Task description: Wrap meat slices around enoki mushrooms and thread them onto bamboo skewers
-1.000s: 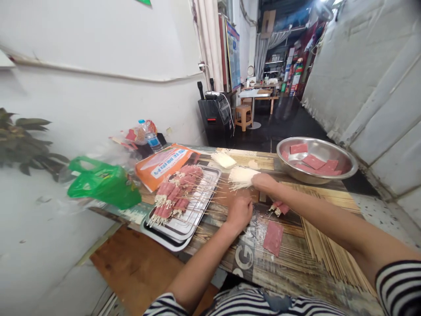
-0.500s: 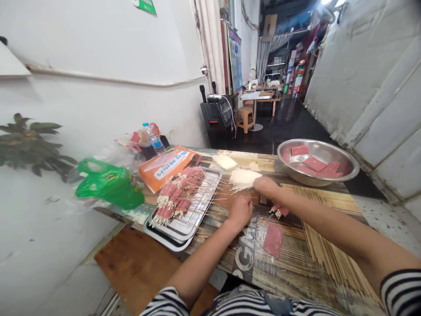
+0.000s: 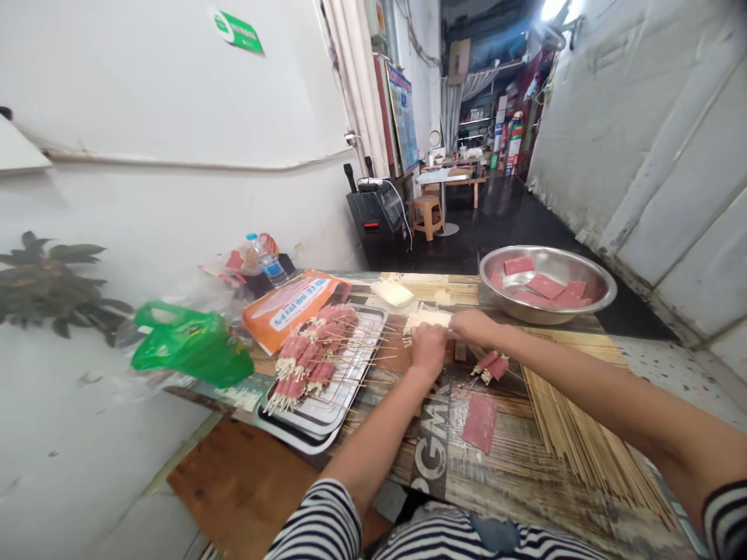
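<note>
1 enoki bunch (image 3: 430,318) lies on the wood-patterned table (image 3: 502,482); our right hand (image 3: 471,327) pinches its compact end, presumably to steady it, while our left hand (image 3: 429,350) meets its stems (whether clasping, we cannot tell).

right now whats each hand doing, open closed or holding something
Left hand: curled against the pale, thin-stemmed mushroom bunch; its grip is hidden, so cannot tell.
Right hand: closed, holding the bunch's right end.
</note>
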`<state>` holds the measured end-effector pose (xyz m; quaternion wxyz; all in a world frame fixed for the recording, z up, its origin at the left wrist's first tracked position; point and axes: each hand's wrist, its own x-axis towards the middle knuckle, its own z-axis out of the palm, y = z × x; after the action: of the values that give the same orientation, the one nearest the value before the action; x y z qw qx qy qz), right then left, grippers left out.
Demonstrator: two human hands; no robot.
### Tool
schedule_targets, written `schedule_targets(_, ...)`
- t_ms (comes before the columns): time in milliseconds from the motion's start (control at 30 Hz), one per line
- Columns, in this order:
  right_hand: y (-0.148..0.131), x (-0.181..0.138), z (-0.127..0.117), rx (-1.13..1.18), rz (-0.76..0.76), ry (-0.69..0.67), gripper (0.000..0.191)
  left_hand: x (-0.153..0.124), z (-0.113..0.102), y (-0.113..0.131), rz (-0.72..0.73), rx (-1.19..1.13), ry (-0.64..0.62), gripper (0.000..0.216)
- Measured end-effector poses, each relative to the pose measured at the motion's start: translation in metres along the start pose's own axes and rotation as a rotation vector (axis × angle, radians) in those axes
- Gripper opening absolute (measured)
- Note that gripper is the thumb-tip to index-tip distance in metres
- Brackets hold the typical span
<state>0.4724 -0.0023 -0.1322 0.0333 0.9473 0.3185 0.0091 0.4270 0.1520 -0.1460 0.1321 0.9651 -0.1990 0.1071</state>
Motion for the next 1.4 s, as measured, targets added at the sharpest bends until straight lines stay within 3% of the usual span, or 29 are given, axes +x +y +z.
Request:
schedule_targets(200, 0.006, -0.01, -0.005, 0.095, 0.054, 0.033, 0.028, 0.011, -0.001, -0.012, 0.079, 0.005, -0.013, 0.022)
schedule_targets(400, -0.002, -0.014, 0.006, 0.186, 0.142, 0.074, 0.016, 0.015, -0.003, -0.018, 0.133, -0.067, -0.005, 0.027)
schedule_targets(567, 0.002, -0.012, 0.005, 0.281, 0.204, 0.155, 0.035, 0.015, -0.016, -0.02, 0.096, -0.196, -0.006, 0.027)
schedule_targets(667, 0.003, -0.019, -0.008, 0.391, 0.107, 0.259, 0.06, 0.013, -0.027, -0.021, 0.089, -0.309, -0.069, 0.029)
schedule_targets(767, -0.005, -0.031, -0.027, 0.321, -0.106, 0.306, 0.047, 0.012, -0.035, -0.02, 0.092, -0.435, -0.142, 0.031)
schedule_targets(867, -0.019, -0.038, -0.041, 0.02, -0.182, 0.249, 0.019, 0.011, -0.043, -0.018, 0.101, -0.563, -0.194, 0.032)
schedule_targets(967, -0.029, -0.041, -0.049, -0.184, -0.179, 0.185, 0.016, 0.009, -0.052, -0.018, 0.108, -0.662, -0.235, 0.034)
schedule_targets(1133, -0.028, -0.042, -0.055, -0.211, -0.11, 0.053, 0.012, 0.002, -0.065, -0.023, 0.209, -0.785, -0.331, 0.037)
schedule_targets(1233, -0.027, -0.043, -0.058, -0.2, -0.082, -0.006, 0.013, -0.003, -0.068, -0.024, 0.267, -0.686, -0.33, 0.033)
schedule_targets(1400, -0.027, -0.046, -0.064, -0.222, -0.031, -0.015, 0.014, -0.009, -0.074, -0.016, 0.216, -0.55, -0.294, 0.031)
